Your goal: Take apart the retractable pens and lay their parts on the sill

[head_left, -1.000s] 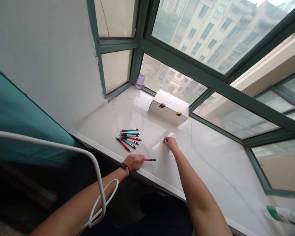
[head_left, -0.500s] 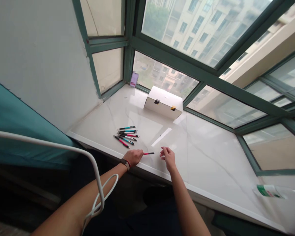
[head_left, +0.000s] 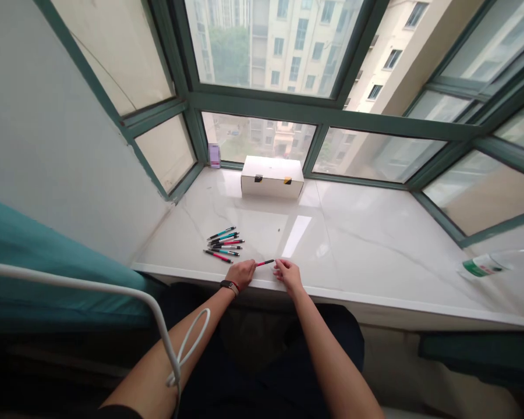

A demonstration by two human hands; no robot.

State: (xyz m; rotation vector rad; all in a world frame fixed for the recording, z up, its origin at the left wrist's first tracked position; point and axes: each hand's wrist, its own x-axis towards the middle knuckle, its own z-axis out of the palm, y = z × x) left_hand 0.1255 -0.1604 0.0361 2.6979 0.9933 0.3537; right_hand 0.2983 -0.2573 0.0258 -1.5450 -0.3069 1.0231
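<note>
My left hand, with a dark watch and a red band at the wrist, is closed round one end of a red-and-black pen. The pen points right, just above the front edge of the white sill. At its black tip, the thumb and forefinger of my right hand are pinched together; the exact contact is too small to see. Left of my hands, several pens lie in a loose pile, coloured turquoise, red, white and black.
Against the window stands a white box with two tape tabs. A purple item, blurred, is in the corner. A bottle with a green label lies at the far right. A white cable hangs before my left arm. One small dark speck rests on the sill.
My right hand has come left to the pen's tip, and its fingers have closed there. The pen is still in my left hand. The view has turned and levelled.
</note>
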